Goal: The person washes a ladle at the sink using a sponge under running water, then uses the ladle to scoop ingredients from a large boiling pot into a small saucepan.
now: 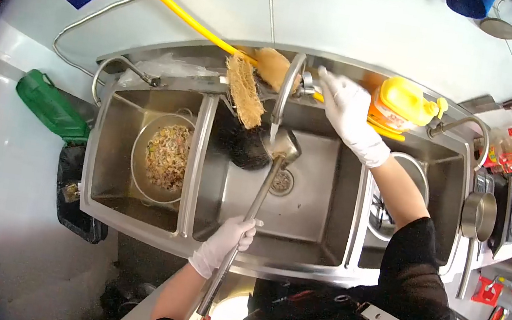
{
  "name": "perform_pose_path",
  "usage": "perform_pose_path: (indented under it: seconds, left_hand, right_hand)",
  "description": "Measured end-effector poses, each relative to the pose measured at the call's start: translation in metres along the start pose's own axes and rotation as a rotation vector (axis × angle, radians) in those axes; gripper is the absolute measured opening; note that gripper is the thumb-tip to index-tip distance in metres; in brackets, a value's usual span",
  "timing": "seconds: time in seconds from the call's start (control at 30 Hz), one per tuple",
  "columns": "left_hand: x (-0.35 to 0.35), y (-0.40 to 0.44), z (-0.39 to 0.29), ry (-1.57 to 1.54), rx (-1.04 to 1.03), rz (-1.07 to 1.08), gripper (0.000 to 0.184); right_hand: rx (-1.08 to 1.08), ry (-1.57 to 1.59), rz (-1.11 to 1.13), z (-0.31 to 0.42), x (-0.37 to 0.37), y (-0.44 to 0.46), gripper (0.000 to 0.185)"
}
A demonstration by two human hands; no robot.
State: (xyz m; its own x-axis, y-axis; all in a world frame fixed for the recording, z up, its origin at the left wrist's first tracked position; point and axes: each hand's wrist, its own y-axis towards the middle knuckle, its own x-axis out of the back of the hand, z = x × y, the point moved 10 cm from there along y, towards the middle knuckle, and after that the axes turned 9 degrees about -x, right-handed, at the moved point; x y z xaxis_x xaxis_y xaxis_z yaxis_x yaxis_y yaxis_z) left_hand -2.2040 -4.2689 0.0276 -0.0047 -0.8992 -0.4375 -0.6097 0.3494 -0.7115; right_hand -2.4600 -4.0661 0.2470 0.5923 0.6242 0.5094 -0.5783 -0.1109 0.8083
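My left hand (225, 243), in a white glove, is closed around the long handle of a metal ladle (285, 148). The ladle's bowl is tilted under the spout of the middle tap (289, 89), where a short stream of water shows. My right hand (346, 110), also gloved, is beside the tap's chrome knob (307, 85). Its fingers are apart, one stretched toward the back wall; whether they touch the knob is unclear. A dark round pan or wok (242, 138) leans in the left part of the middle sink (311, 214), partly behind a fibrous loofah scrubber (245, 92).
The left sink holds a pot (137, 159) of food scraps. Another round metal pot (422, 178) sits in the right sink, partly behind my right arm. A yellow jug (403, 106) and a yellow hose (179, 9) are at the back. A saucepan (478, 216) stands right.
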Motion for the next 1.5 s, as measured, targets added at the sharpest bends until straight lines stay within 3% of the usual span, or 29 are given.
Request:
perform_pose_path:
  seconds: [0.03, 0.07, 0.1, 0.13, 0.17, 0.2, 0.23, 0.27, 0.4, 0.43, 0.57, 0.67, 0.7, 0.8, 0.93, 1.0, 1.1, 1.13, 1.2, 1.27, 1.37, 1.47, 1.5]
  left_hand:
    - [0.002, -0.001, -0.003, 0.009, -0.008, 0.001, 0.022]
    - [0.005, -0.002, -0.003, 0.024, -0.009, 0.003, 0.022]
    - [0.008, -0.005, -0.002, 0.042, -0.007, 0.003, 0.022]
    - [0.010, -0.006, -0.003, 0.063, -0.012, 0.005, 0.022]
    - [0.012, -0.009, -0.002, 0.068, -0.003, 0.004, 0.022]
    - [0.015, -0.012, 0.002, 0.083, 0.009, 0.007, 0.023]
    - [0.018, -0.012, 0.004, 0.100, 0.009, 0.011, 0.025]
    - [0.023, -0.012, 0.007, 0.115, 0.011, 0.012, 0.026]
    - [0.027, -0.020, 0.011, 0.085, 0.025, 0.049, 0.027]
    - [0.027, -0.020, 0.012, 0.083, 0.028, 0.048, 0.027]
    - [0.032, -0.015, 0.012, 0.068, 0.039, 0.051, 0.025]
    - [0.032, -0.011, 0.013, 0.059, 0.038, 0.061, 0.024]
    - [0.032, -0.011, 0.014, 0.061, 0.036, 0.065, 0.024]
    - [0.031, -0.008, 0.015, 0.066, 0.028, 0.083, 0.024]
    - [0.028, -0.004, 0.016, 0.063, 0.023, 0.068, 0.025]
    - [0.022, 0.000, 0.011, 0.067, -0.001, 0.058, 0.025]
    - [0.015, 0.012, 0.014, 0.091, 0.003, 0.020, 0.023]
    - [0.012, 0.017, 0.013, 0.114, 0.002, 0.008, 0.023]
    - [0.000, 0.026, 0.013, 0.156, -0.011, -0.016, 0.021]
    - [-0.012, 0.035, 0.009, 0.208, -0.044, -0.024, 0.020]
    - [-0.015, 0.043, 0.007, 0.242, -0.101, -0.086, 0.017]
    - [-0.015, 0.045, 0.007, 0.270, -0.144, -0.151, 0.015]
    - [-0.014, 0.042, 0.007, 0.275, -0.141, -0.174, 0.015]
  right_hand:
    - [-0.043, 0.021, 0.073, 0.029, 0.014, 0.027, 0.024]
    - [0.072, 0.128, 0.025, 0.066, 0.021, 0.048, 0.022]
    - [0.112, 0.112, 0.124, 0.089, 0.002, 0.059, 0.018]
    - [0.143, -0.108, 0.389, 0.100, -0.056, 0.053, 0.014]
    - [0.435, -0.266, 0.264, 0.135, -0.060, 0.049, 0.011]
    - [0.348, -0.344, 0.434, 0.135, -0.109, 0.044, 0.012]
    - [0.358, -0.468, 0.425, 0.137, -0.139, 0.030, 0.010]
    - [0.401, -0.315, 0.577, 0.125, -0.201, 0.003, 0.010]
    - [0.423, -0.383, 0.734, 0.122, -0.227, -0.014, 0.016]
    - [0.310, -0.312, 0.845, 0.119, -0.227, -0.011, 0.020]
    - [0.096, -0.235, 0.912, 0.108, -0.217, 0.021, 0.021]
    - [-0.001, -0.131, 0.835, 0.104, -0.184, 0.057, 0.021]
    - [0.135, -0.093, 0.736, 0.108, -0.171, 0.065, 0.018]
    - [0.230, 0.028, 0.628, 0.103, -0.131, 0.094, 0.021]
    - [-0.167, 0.250, 0.404, 0.085, 0.018, 0.076, 0.025]
    - [-0.412, 0.324, 0.569, 0.063, 0.049, 0.015, 0.021]
    - [-0.974, 0.280, 0.848, -0.017, -0.013, -0.190, 0.020]
    - [-1.053, 0.248, 0.943, -0.019, -0.040, -0.246, 0.024]
    - [-1.365, 0.534, 1.043, 0.010, -0.079, -0.320, 0.033]
    - [-1.520, 0.585, 0.786, 0.038, -0.088, -0.328, 0.042]
    - [-1.909, 1.152, 0.412, 0.055, -0.114, -0.348, 0.047]
    - [-1.947, 0.829, 0.464, 0.041, -0.156, -0.381, 0.043]
    - [-1.800, 0.710, 0.545, 0.028, -0.176, -0.379, 0.041]
